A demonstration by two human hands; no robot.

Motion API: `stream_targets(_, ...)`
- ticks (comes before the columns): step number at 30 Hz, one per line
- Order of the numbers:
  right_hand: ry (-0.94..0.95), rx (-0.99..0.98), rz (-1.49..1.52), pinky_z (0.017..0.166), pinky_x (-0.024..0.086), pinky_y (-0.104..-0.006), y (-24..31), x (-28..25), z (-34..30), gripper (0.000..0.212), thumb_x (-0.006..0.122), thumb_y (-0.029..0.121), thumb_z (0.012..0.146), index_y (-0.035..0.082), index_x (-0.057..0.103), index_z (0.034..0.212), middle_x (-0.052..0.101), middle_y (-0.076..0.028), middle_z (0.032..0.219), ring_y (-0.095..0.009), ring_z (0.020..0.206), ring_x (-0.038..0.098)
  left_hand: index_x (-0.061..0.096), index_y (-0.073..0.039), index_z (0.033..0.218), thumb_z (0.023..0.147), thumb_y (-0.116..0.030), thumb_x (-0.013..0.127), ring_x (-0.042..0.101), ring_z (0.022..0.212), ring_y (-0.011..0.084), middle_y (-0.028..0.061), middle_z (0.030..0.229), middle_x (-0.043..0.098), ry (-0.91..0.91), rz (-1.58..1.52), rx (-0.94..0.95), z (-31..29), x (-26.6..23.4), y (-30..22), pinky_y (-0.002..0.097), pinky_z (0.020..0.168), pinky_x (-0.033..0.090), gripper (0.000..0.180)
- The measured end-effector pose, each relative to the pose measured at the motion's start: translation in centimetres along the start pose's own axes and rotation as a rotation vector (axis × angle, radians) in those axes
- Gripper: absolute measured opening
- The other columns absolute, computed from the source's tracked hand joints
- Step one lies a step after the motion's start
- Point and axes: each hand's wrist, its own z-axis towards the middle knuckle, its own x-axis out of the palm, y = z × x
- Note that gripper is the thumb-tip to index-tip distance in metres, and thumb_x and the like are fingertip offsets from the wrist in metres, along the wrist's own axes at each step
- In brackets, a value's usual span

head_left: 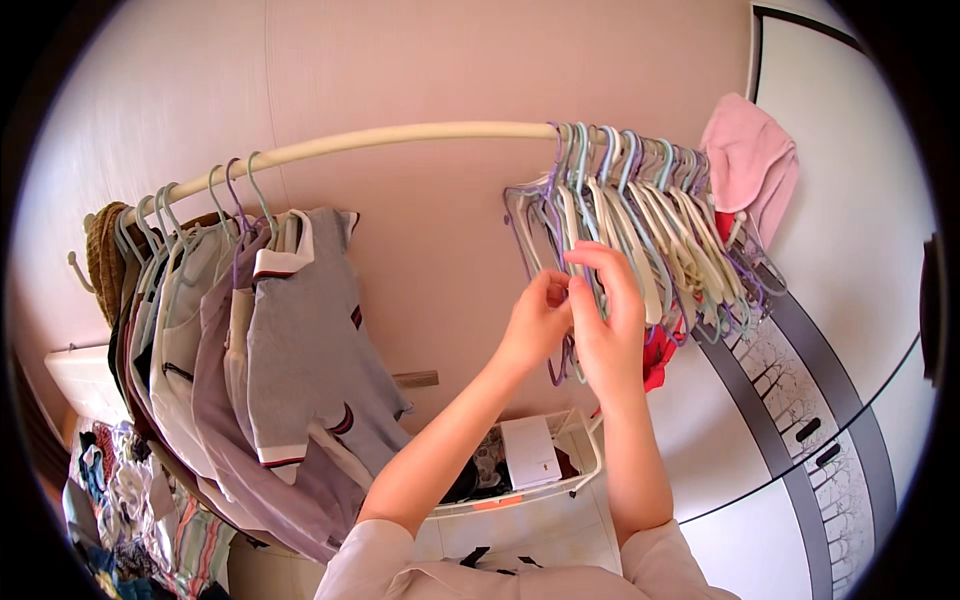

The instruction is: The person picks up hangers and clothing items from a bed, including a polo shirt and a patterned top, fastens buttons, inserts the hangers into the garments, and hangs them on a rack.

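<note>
Both my hands are raised in front of a dense row of empty plastic clothes hangers in purple, pale green, blue and cream. My left hand is closed, its fingertips curled close to the right thumb; anything in it is hidden or too small to name. My right hand has its thumb and curved forefinger apart, with no held thing showing. Behind the hands, the nearest hangers are partly covered. All the hangers hook over the right part of a cream rail.
At the left, hung garments include a grey-blue collared top. A pink cloth drapes over the rail's right end, beside a white wardrobe. Below are a wire basket with a white box and piled clothes.
</note>
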Motion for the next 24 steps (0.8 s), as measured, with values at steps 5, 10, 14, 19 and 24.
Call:
stream_targets(5, 0.009, 0.005, 0.009, 0.085, 0.042, -0.0328, -1.9, -0.7, -1.7, 0.015, 0.051, 0.001, 0.081, -0.002, 0.056, 0.095, 0.058, -0.014, 0.099, -0.027, 0.096, 0.055, 0.049, -0.004, 0.097, 0.09, -0.005, 0.048, 0.039, 0.057, 0.0092, 0.0022, 0.064, 0.043, -0.276, 0.136, 0.156, -0.9, -0.3, -0.6, 0.0261, 0.052, 0.035, 0.007)
stream_targets(10, -0.01, 0.02, 0.041, 0.086, 0.041, -0.0316, -0.3, -0.8, -3.6, 0.015, 0.05, 0.0, 0.081, -0.001, 0.056, 0.095, 0.059, -0.013, 0.099, -0.025, 0.096, 0.056, 0.044, -0.005, 0.104, 0.091, -0.005, 0.045, 0.037, 0.053, 0.0063, 0.0002, 0.062, 0.041, -0.276, 0.139, 0.246, -1.4, -2.3, -4.7, 0.0232, 0.047, 0.032, 0.013)
stream_targets(14, -0.056, 0.052, 0.117, 0.087, 0.041, -0.0306, 1.9, -0.3, -7.1, 0.017, 0.049, 0.0, 0.082, -0.001, 0.056, 0.098, 0.058, -0.013, 0.101, -0.022, 0.097, 0.056, 0.037, -0.006, 0.112, 0.092, -0.004, 0.043, 0.035, 0.049, 0.0038, -0.0012, 0.062, 0.041, -0.234, 0.132, 0.21, -5.8, -2.2, -7.2, 0.02, 0.043, 0.029, 0.021)
stream_targets(19, 0.007, 0.36, 0.379, 0.091, 0.038, -0.0287, 5.1, 1.0, -11.0, 0.029, 0.046, 0.015, 0.091, 0.002, 0.048, 0.117, 0.051, -0.008, 0.116, -0.017, 0.106, 0.05, 0.035, -0.003, 0.117, 0.089, 0.0, 0.046, 0.039, 0.053, 0.0046, 0.0008, 0.062, 0.043, -0.184, 0.137, 0.251, -14.8, -0.9, -9.9, 0.0206, 0.047, 0.031, 0.03)
stream_targets(24, 0.192, 0.586, 0.752, 0.09, 0.042, -0.0358, 9.9, 1.9, -13.7, 0.048, 0.042, 0.038, 0.091, 0.007, 0.039, 0.129, 0.036, -0.008, 0.136, -0.028, 0.122, 0.041, 0.033, 0.0, 0.123, 0.087, 0.006, 0.046, 0.04, 0.056, 0.0071, 0.0024, 0.062, 0.042, -0.154, 0.117, 0.351, -22.0, -1.4, -10.1, 0.0206, 0.051, 0.034, 0.039)
